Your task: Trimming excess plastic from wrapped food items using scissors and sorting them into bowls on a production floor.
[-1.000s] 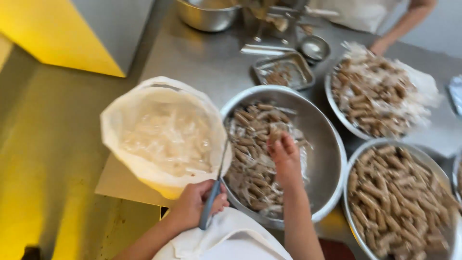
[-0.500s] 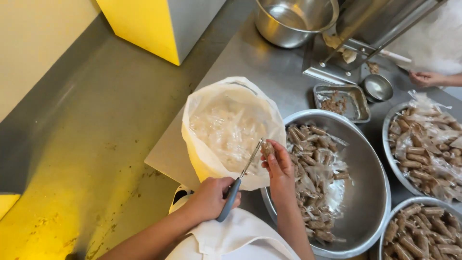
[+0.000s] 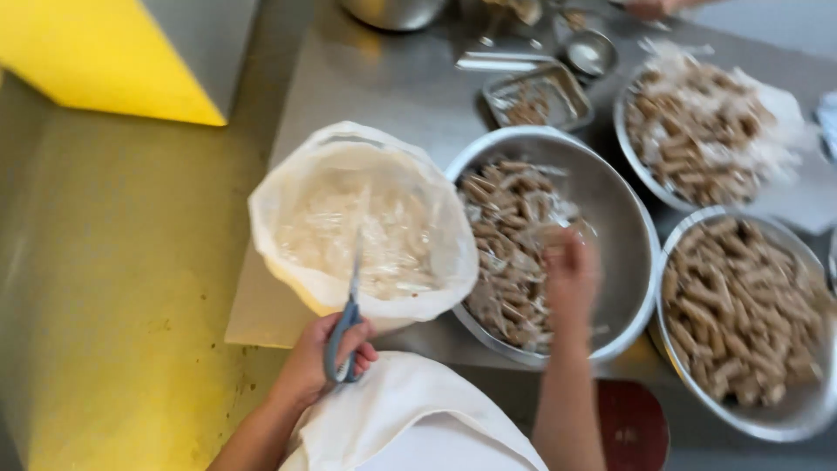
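Steel covers the worktop [image 3: 392,87], on which several round metal bowls are set. Grey-handled scissors [image 3: 344,327] are gripped in the left hand [image 3: 327,358], fingers closed through the loops, with the blades pointing toward twelve o'clock over the mouth of a white plastic bag [image 3: 366,222] full of crumpled clear wrappers. The bag is seen at nine o'clock from the nearest bowl [image 3: 610,209], touching its rim. In that bowl a heap of brown stick-shaped pieces [image 3: 506,235], many in clear film, is piled on its nine o'clock side. The right hand [image 3: 571,270] is held over the middle of this bowl, just beside the heap; it is blurred, and whether its fingers are closed on a piece cannot be told. A second bowl of bare brown sticks [image 3: 741,323] lies at three o'clock from the first, and a third bowl [image 3: 706,122] with sticks and white wrappings lies at one o'clock. A small rectangular metal tray [image 3: 536,96] is placed at twelve o'clock. A yellow box [image 3: 113,61] is seen on the floor at ten o'clock, well apart from the bag.
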